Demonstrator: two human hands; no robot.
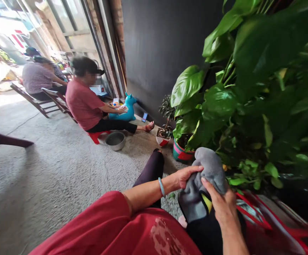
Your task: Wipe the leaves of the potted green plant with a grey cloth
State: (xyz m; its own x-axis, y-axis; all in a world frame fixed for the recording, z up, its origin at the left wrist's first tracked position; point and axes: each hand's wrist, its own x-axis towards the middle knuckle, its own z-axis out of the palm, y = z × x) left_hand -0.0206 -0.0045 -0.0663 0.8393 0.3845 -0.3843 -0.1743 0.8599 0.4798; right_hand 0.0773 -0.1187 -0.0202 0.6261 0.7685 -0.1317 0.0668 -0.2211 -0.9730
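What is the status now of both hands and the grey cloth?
Left hand and right hand both grip the grey cloth. Cloth bunched. Leafy plant close behind.

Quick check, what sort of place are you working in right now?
Probably a sheltered home entrance or porch open to the street: rough concrete floor, potted plants by a dark wall, people seated on a low stool and wooden chairs.
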